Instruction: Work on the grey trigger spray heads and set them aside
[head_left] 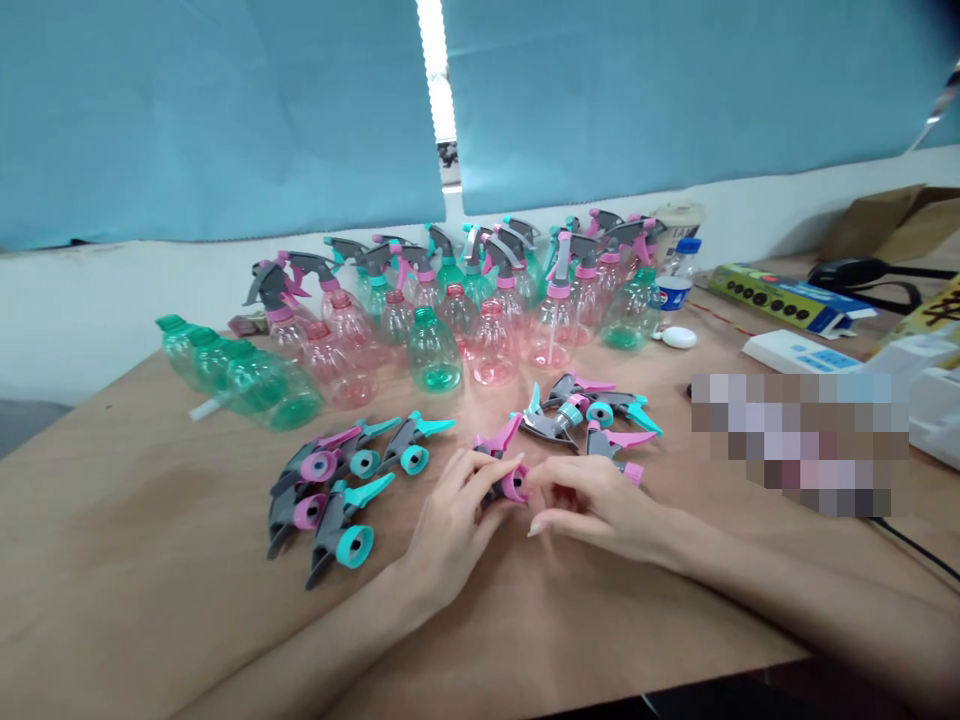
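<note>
Both my hands meet at the middle of the wooden table [150, 560] on one grey spray head with a pink trigger and pink cap [504, 470]. My left hand [457, 520] grips its body with curled fingers. My right hand [592, 505] pinches the pink cap end. A group of loose spray heads with pink and teal caps [334, 480] lies to the left of my left hand. A second group of spray heads [592, 415] lies just beyond my right hand.
Several pink and green plastic spray bottles [465, 300] stand in rows at the back. Two green bottles [240, 375] lie on their sides at the left. A water bottle [679, 275], a power strip box [787, 295] and white devices [799, 352] sit at the right.
</note>
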